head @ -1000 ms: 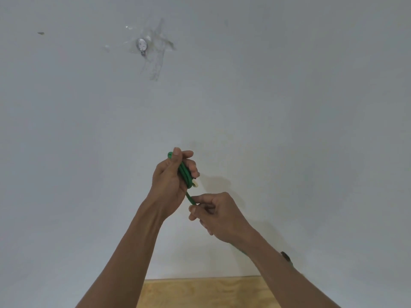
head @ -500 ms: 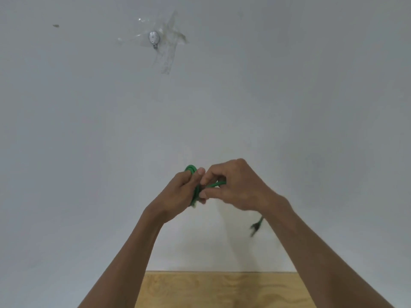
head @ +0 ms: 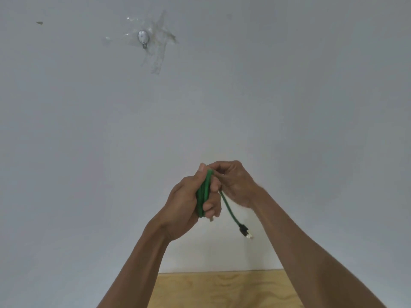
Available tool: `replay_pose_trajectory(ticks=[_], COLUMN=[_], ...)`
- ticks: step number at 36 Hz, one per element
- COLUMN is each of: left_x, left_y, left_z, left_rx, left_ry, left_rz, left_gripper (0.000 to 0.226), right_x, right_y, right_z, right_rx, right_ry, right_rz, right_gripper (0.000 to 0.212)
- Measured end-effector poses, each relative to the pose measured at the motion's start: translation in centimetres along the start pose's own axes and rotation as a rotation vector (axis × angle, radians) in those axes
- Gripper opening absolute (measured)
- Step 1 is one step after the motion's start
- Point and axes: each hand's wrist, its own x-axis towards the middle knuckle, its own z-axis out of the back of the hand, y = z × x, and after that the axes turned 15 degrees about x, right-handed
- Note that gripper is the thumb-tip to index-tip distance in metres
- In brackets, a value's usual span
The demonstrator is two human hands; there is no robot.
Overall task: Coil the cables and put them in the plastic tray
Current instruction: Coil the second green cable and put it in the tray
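Note:
A green cable (head: pixel 204 192) is bundled in several loops inside my left hand (head: pixel 189 205), whose fingers curl round the bundle. My right hand (head: pixel 235 185) pinches the cable at the top of the bundle, right beside my left thumb. A loose tail of the cable (head: pixel 231 212) hangs down from under my right hand and ends in a black-booted plug (head: pixel 244 231) with a clear tip. Both hands are raised in front of a white wall. No plastic tray is in view.
The white wall (head: pixel 289 107) fills most of the view, with a small metal hook (head: pixel 142 38) taped to it at the upper left. A strip of plywood tabletop (head: pixel 218 290) shows at the bottom between my forearms.
My right hand has come up from below the bundle to its top, winding the cable round. The free tail with the plug now hangs down in front of my right wrist.

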Motion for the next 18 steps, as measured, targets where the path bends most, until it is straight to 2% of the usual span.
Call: replay_pose_trajectory(ticks=[1, 3, 5, 6, 9, 11, 14, 18], left_x=[0.2, 0.8, 1.4, 1.7, 2.4, 2.8, 2.8, 2.7], left_y=[-0.2, -0.7, -1.0, -1.2, -1.1, -0.7, 0.1, 1.0], left_z=[0.0, 0.2, 0.8, 1.1, 2.0, 2.4, 2.7, 3.0], left_rx=[0.002, 0.016, 0.028, 0.048, 0.095, 0.120, 0.266, 0.474], left_ry=[-0.007, -0.028, -0.051, -0.070, -0.190, -0.279, -0.358, -0.382], left_rz=[-0.022, -0.060, -0.100, -0.119, -0.153, -0.152, -0.148, -0.131], left_gripper=[0.051, 0.047, 0.043, 0.042, 0.040, 0.039, 0.040, 0.037], right_x=[-0.5, -1.7, -2.7, -3.1, -3.8, -4.0, -4.3, -4.8], right_y=[-0.6, -1.9, -3.2, -3.8, -4.6, -4.7, -4.5, -2.7], right_z=[-0.3, -1.2, -2.1, -2.4, -3.1, -3.5, -3.9, -3.9], right_rx=[0.045, 0.076, 0.013, -0.022, -0.113, -0.231, -0.433, -0.684], right_ry=[-0.013, -0.059, -0.115, -0.151, -0.216, -0.187, -0.108, -0.033], right_rz=[-0.014, -0.002, 0.037, 0.048, -0.003, -0.054, -0.119, -0.209], right_gripper=[0.009, 0.030, 0.039, 0.039, 0.019, 0.017, 0.028, 0.040])
